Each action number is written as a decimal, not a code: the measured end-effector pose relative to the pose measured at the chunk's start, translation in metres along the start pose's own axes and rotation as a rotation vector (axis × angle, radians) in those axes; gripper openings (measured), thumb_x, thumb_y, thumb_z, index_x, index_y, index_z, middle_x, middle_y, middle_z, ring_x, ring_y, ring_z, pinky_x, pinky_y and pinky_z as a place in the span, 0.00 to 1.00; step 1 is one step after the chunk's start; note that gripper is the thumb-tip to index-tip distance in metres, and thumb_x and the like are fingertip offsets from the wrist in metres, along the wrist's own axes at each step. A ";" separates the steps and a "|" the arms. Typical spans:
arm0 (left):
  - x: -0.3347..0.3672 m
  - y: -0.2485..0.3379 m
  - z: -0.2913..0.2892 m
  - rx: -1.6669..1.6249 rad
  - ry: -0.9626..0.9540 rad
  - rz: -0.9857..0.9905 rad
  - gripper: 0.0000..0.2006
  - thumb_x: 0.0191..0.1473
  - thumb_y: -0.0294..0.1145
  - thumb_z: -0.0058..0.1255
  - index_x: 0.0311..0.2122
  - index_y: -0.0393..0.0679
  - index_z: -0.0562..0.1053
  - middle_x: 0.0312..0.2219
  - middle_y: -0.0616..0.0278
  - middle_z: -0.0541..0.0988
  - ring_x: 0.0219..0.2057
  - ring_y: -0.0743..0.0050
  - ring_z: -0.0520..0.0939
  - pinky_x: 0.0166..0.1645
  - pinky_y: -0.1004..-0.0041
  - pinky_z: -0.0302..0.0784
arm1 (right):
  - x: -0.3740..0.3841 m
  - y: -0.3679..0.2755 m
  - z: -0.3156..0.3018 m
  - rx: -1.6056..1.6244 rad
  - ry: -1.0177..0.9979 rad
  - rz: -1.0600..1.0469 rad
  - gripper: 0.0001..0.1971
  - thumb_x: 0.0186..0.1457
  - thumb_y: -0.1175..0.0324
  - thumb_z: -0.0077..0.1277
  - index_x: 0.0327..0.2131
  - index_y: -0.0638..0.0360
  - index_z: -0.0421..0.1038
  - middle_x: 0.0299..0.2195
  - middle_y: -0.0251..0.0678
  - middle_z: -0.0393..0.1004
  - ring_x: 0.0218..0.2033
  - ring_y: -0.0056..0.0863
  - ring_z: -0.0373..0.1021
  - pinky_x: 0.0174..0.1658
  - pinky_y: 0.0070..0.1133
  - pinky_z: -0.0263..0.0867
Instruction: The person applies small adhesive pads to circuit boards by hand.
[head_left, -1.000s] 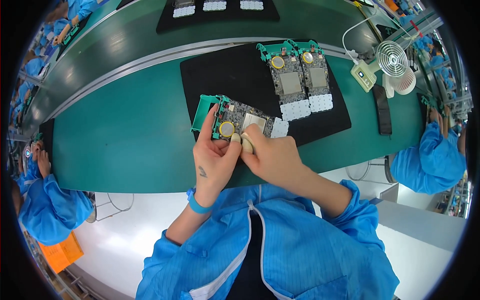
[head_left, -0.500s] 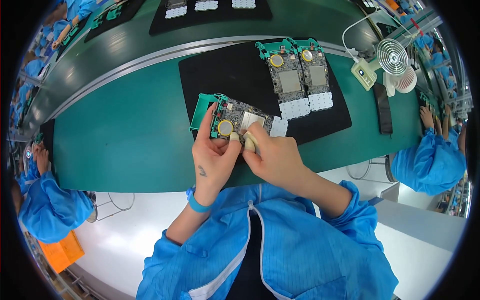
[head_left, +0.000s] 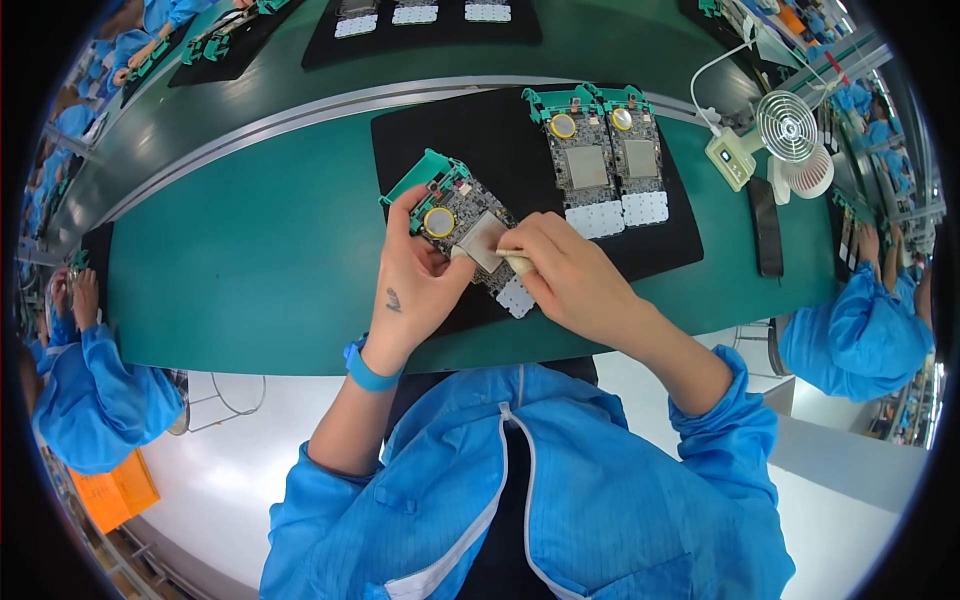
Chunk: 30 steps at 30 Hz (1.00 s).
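My left hand (head_left: 412, 285) grips a circuit board (head_left: 462, 205) by its edge, the thumb below and the fingers behind the green plastic frame (head_left: 422, 180) at its upper left end. On the board are a round yellow-rimmed coin cell (head_left: 439, 222), a square silver metal shield (head_left: 480, 240) and a white dotted pad (head_left: 516, 298) at the lower right end. My right hand (head_left: 572, 268) is closed in a pinch beside the shield, with cream finger cots on its fingertips. Whether anything small sits in that pinch is hidden. The board tilts down to the right above a black mat (head_left: 440, 125).
Two similar boards (head_left: 588, 170) with green frames lie side by side on the mat. To the right are a black phone (head_left: 766, 228), a white fan (head_left: 788, 126) and a pale box (head_left: 730, 160). A metal rail divides the green table (head_left: 230, 270) from a belt carrying more boards. Co-workers sit both sides.
The board has turned clockwise, its white end swinging down toward me. My right hand has shifted right and up, from the board's near edge to the shield. My left hand keeps its grip.
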<state>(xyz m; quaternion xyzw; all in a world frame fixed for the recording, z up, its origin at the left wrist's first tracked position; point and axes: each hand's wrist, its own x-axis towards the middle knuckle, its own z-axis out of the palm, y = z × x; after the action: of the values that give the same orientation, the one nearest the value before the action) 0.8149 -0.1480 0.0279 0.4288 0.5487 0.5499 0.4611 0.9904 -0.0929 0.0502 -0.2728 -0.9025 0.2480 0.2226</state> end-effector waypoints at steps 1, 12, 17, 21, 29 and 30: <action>0.000 -0.003 -0.002 -0.036 -0.025 0.020 0.31 0.44 0.15 0.45 0.55 0.38 0.50 0.36 0.50 0.75 0.33 0.77 0.78 0.34 0.81 0.74 | 0.001 -0.001 -0.003 -0.004 -0.044 -0.035 0.13 0.43 0.82 0.48 0.36 0.61 0.64 0.34 0.40 0.63 0.35 0.38 0.63 0.35 0.28 0.63; -0.002 -0.013 -0.006 -0.004 -0.055 0.034 0.32 0.46 0.15 0.42 0.57 0.37 0.48 0.29 0.56 0.74 0.25 0.83 0.74 0.25 0.83 0.68 | -0.004 -0.031 0.024 -0.786 -0.081 -0.390 0.09 0.43 0.68 0.48 0.31 0.58 0.66 0.32 0.35 0.64 0.36 0.27 0.62 0.36 0.26 0.62; 0.005 -0.010 -0.004 0.029 -0.045 0.059 0.33 0.46 0.15 0.42 0.58 0.37 0.48 0.26 0.58 0.74 0.24 0.85 0.73 0.24 0.83 0.67 | -0.022 -0.003 0.037 -0.469 0.202 -0.230 0.12 0.39 0.75 0.51 0.33 0.61 0.66 0.33 0.41 0.66 0.36 0.36 0.65 0.35 0.27 0.63; 0.039 0.011 -0.010 0.050 -0.256 -0.020 0.32 0.46 0.15 0.41 0.59 0.38 0.49 0.27 0.58 0.75 0.26 0.82 0.75 0.28 0.81 0.70 | -0.027 0.008 0.009 -0.236 0.321 -0.016 0.13 0.39 0.79 0.53 0.33 0.61 0.66 0.32 0.40 0.70 0.35 0.39 0.68 0.36 0.28 0.64; 0.101 0.062 -0.047 0.479 -0.362 -0.131 0.29 0.52 0.26 0.48 0.59 0.39 0.54 0.27 0.54 0.78 0.25 0.74 0.79 0.28 0.77 0.76 | -0.075 0.043 -0.045 -0.315 0.339 0.242 0.10 0.45 0.77 0.52 0.33 0.59 0.65 0.24 0.37 0.70 0.23 0.35 0.70 0.26 0.26 0.66; 0.113 0.057 -0.060 0.291 -0.269 -0.101 0.26 0.53 0.28 0.47 0.57 0.35 0.58 0.29 0.52 0.78 0.26 0.72 0.80 0.28 0.76 0.77 | -0.083 0.046 -0.048 -0.321 0.362 0.259 0.09 0.46 0.77 0.51 0.34 0.60 0.65 0.24 0.38 0.70 0.23 0.35 0.70 0.26 0.26 0.66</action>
<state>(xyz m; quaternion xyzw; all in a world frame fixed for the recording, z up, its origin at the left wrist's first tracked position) 0.7306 -0.0486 0.0788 0.5324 0.5768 0.3787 0.4903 1.0964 -0.0939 0.0392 -0.4576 -0.8334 0.0753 0.3006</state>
